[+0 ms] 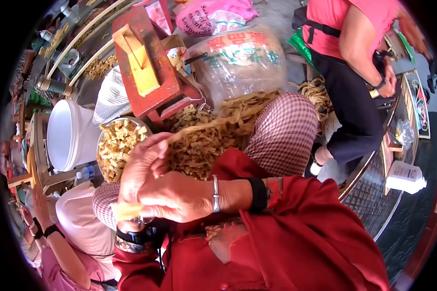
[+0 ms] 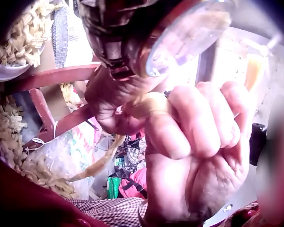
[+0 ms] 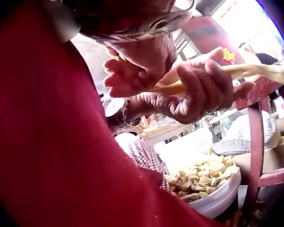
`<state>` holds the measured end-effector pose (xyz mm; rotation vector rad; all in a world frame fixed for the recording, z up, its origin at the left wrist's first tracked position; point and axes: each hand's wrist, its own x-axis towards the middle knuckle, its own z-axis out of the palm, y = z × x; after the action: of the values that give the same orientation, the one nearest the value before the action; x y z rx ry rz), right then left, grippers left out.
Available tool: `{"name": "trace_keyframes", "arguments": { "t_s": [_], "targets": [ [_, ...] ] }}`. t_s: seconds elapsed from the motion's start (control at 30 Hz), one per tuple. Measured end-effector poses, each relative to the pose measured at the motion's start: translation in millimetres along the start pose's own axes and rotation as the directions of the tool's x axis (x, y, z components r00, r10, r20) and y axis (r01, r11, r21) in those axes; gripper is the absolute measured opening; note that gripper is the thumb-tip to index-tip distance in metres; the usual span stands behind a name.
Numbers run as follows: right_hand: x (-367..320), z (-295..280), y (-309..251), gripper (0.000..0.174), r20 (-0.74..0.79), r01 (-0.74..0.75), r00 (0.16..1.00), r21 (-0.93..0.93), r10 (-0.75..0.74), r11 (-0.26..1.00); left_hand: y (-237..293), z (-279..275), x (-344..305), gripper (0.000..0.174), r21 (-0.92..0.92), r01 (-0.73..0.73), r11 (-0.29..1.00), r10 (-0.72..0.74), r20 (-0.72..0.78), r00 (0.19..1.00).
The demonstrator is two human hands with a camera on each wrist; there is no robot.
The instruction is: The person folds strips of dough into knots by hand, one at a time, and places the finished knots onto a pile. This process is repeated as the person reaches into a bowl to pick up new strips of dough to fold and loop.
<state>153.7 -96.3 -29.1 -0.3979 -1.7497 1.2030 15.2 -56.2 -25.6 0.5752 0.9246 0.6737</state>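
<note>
A long pale-yellow strip (image 1: 199,127) (image 3: 262,71) runs from the pile of strips up into both hands. My left hand (image 1: 140,169) (image 2: 120,101) (image 3: 194,94) grips it with curled fingers. Against that hand lies my right hand (image 1: 177,196) (image 2: 194,137) (image 3: 137,66), its fingers curled round the strip's folded part (image 2: 154,105); a pale end shows beyond the fingers in the head view. Below the hands spreads a heap of small folded pieces (image 1: 199,150). At the left stands a bowl of such pieces (image 1: 119,145) (image 3: 203,182).
A red bench (image 1: 165,92) with a yellow wooden tool (image 1: 138,63) stands ahead. Left of it are a white bucket (image 1: 65,136) and a mesh bag (image 1: 112,97). Beyond is a large clear plastic bag (image 1: 245,63). One person sits at the right, another at the lower left.
</note>
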Motion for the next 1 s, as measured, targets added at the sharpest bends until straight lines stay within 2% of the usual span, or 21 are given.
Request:
{"name": "trace_keyframes", "arguments": {
  "t_s": [0.03, 0.1, 0.13, 0.17, 0.2, 0.23, 0.27, 0.3, 0.33, 0.37, 0.4, 0.47, 0.5, 0.6, 0.67, 0.73, 0.77, 0.83, 0.9, 0.97, 1.0],
  "targets": [
    [-1, -4, 0, 0.019, -0.075, 0.0, 0.997, -0.026, -0.002, 1.0, 2, 19, -9, 0.03, 0.203, -0.092, 0.975, 0.142, -0.244, 0.959],
    [6, -8, 7, 0.009, -0.447, -0.022, 0.894, -0.036, 0.004, 0.999, -19, -8, -19, 0.025, 0.144, -0.292, 0.946, 0.319, -0.23, 0.919],
    [9, -16, 9, 0.007, -0.512, -0.059, 0.859, -0.095, 0.002, 0.994, -10, 14, -22, 0.018, 0.226, -0.252, 0.941, 0.321, -0.362, 0.875],
    [11, -23, 11, 0.005, -0.576, -0.098, 0.817, -0.149, -0.006, 0.984, -2, 15, -29, 0.012, 0.337, -0.257, 0.906, 0.341, -0.221, 0.914],
    [7, -22, 16, 0.006, -0.58, -0.143, 0.81, -0.056, 0.084, 0.988, -1, 18, -34, 0.011, 0.349, -0.307, 0.885, 0.369, -0.125, 0.921],
    [6, -23, 11, 0.016, -0.548, -0.256, 0.811, -0.016, 0.206, 0.966, 1, 28, -38, 0.009, 0.435, -0.328, 0.839, 0.432, -0.166, 0.886],
    [8, -22, 6, 0.018, -0.531, -0.277, 0.804, 0.065, 0.269, 0.959, 3, 38, -43, 0.008, 0.562, -0.348, 0.75, 0.508, -0.153, 0.848],
    [9, -23, 3, 0.019, -0.506, -0.296, 0.797, 0.15, 0.33, 0.943, 3, 44, -47, 0.007, 0.678, -0.355, 0.644, 0.581, -0.132, 0.803],
    [9, -27, 2, 0.023, -0.449, -0.379, 0.823, 0.023, 0.348, 0.925, 0, 37, -49, 0.006, 0.817, -0.387, 0.426, 0.687, -0.014, 0.727],
    [6, -21, 22, 0.022, -0.429, -0.322, 0.874, -0.163, 0.227, 0.933, -2, 31, -48, 0.006, 0.904, -0.389, 0.177, 0.758, 0.127, 0.64],
    [7, -27, 16, 0.021, -0.381, -0.316, 0.892, -0.14, 0.243, 0.938, 1, 38, -49, 0.005, 0.93, -0.351, -0.111, 0.771, 0.304, 0.559],
    [8, -37, 2, 0.019, -0.283, -0.31, 0.92, -0.101, 0.271, 0.945, -2, 40, -56, 0.006, 0.926, -0.273, -0.262, 0.767, 0.371, 0.524],
    [4, -34, 22, 0.019, -0.198, 0.004, 0.971, -0.543, -0.133, 0.839, -3, 39, -55, 0.007, 0.902, -0.234, -0.362, 0.76, 0.431, 0.485],
    [-4, -35, 26, 0.019, -0.116, 0.017, 0.987, -0.606, -0.11, 0.795, -2, 53, -53, 0.007, 0.878, -0.304, -0.37, 0.752, 0.475, 0.457],
    [-12, -35, 29, 0.019, -0.049, 0.021, 0.997, -0.598, -0.062, 0.801, -3, 54, -50, 0.007, 0.877, -0.345, -0.334, 0.735, 0.471, 0.487],
    [-18, -36, 29, 0.019, -0.086, 0.004, 0.995, -0.51, -0.055, 0.86, -7, 48, -48, 0.008, 0.885, -0.372, -0.281, 0.725, 0.45, 0.521],
    [-20, -38, 29, 0.02, -0.101, -0.001, 0.994, -0.465, -0.052, 0.885, -9, 47, -46, 0.006, 0.897, -0.397, -0.195, 0.721, 0.405, 0.563],
    [-21, -48, 15, 0.027, -0.028, -0.251, 0.968, -0.19, 0.251, 0.949, -17, 33, -38, 0.005, 0.904, -0.423, -0.062, 0.729, 0.331, 0.6],
    [-26, -47, 19, 0.028, 0.005, -0.208, 0.975, -0.341, 0.223, 0.917, -21, 28, -35, 0.008, 0.91, -0.414, -0.001, 0.711, 0.291, 0.64],
    [-32, -45, 25, 0.028, -0.038, -0.129, 0.992, -0.384, 0.124, 0.914, -29, 26, -33, 0.014, 0.923, -0.363, 0.125, 0.689, 0.182, 0.702],
    [-34, -47, 22, 0.026, -0.066, -0.236, 0.972, -0.33, 0.227, 0.914, -35, 20, -26, 0.018, 0.889, -0.414, 0.195, 0.711, 0.162, 0.684]
  ]
}}
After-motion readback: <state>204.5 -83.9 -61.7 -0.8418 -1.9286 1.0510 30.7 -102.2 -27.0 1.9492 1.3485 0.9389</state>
